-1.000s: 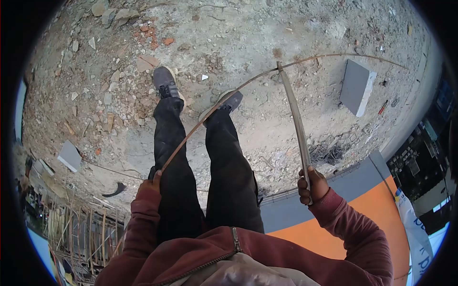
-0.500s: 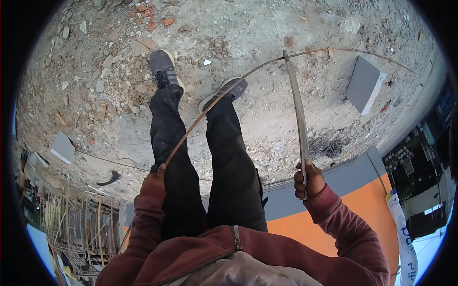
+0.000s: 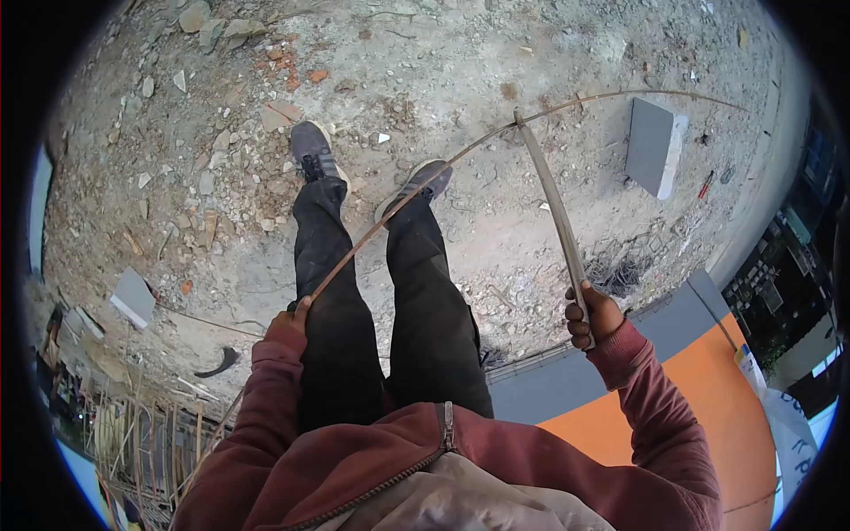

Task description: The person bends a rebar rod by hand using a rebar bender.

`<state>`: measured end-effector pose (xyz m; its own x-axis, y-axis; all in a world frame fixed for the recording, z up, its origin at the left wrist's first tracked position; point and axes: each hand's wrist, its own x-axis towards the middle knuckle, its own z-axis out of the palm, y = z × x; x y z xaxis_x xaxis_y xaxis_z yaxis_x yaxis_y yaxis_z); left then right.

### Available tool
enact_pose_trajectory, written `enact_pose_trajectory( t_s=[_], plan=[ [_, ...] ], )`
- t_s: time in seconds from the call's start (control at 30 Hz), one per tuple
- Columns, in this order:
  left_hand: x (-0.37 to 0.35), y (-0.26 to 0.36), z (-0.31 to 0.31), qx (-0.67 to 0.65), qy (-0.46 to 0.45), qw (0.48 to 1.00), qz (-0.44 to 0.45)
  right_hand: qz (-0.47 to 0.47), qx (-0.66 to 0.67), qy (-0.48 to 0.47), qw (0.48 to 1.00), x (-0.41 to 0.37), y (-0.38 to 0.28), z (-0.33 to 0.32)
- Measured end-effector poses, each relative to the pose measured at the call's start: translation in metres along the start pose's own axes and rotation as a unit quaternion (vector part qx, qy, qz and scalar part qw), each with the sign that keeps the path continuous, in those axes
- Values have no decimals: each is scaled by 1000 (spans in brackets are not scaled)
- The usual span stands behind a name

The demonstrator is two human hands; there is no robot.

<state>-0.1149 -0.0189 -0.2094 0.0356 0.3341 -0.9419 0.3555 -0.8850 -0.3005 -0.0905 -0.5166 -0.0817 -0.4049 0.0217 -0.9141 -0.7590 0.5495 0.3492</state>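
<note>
Rod [image 3: 482,139], thin, bowed: left hand [image 3: 290,323]; greyish bar [image 3: 560,214]: right hand [image 3: 602,316].

Reddish brown along the long thin bent rod [image 3: 487,140], tanner toward the far end. Greyish tan on the slim curved wooden stick [image 3: 558,212]. Plain maroon over the zipped long-sleeved jacket [image 3: 372,451], black down the cloth trousers [image 3: 336,354]. Dark grey with paler side stripes on the laced shoes [image 3: 310,146]. Grey face, white edge on the slab-shaped block [image 3: 651,146]; flat orange beside grey on the broad painted surface [image 3: 655,407].
</note>
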Motion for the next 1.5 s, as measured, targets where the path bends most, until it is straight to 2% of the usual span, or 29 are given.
enact_pose_trajectory(
  t_s=[0.1,0.13,0.23,0.27,0.47,0.57,0.63,0.77,0.9,1.0,1.1,1.13,1.23,1.4,1.5],
  plan=[
    [-18,-7,-40,0,5,999,41,-6,18,-26,999,-59,34,-24],
    [-29,-12,-54,-5,4,998,55,-36,-15,3,999,-81,51,-28],
    [-51,-13,-85,12,47,988,146,-81,22,-12,996,-124,99,-62],
    [-48,-20,-83,2,123,970,210,-95,35,-16,995,-135,113,-71],
    [-77,-21,-122,31,223,925,306,-186,105,-84,973,-160,176,-102],
    [-123,-9,-143,54,253,921,293,-207,139,-127,960,-153,188,-111],
    [-124,-14,-153,55,273,913,297,-208,145,-158,954,-153,191,-118],
    [-148,-15,-183,84,268,922,268,-213,101,-156,959,-156,181,-141],
    [-134,-18,-208,84,236,931,266,-231,115,-180,949,-148,175,-159],
    [-120,-19,-223,55,203,937,280,-240,120,-138,953,-143,166,-179],
    [-106,-19,-228,68,224,932,275,-239,144,-173,945,-131,158,-200],
    [-98,-22,-227,30,246,927,281,-251,128,-164,945,-129,158,-204],
    [-77,-31,-235,-20,189,945,268,-254,132,-195,938,-123,168,-210],
    [-61,-37,-232,-24,187,959,213,-220,175,-290,915,-116,198,-209],
    [-65,-37,-228,-26,171,962,212,-199,194,-308,910,-113,201,-217]
  ],
)
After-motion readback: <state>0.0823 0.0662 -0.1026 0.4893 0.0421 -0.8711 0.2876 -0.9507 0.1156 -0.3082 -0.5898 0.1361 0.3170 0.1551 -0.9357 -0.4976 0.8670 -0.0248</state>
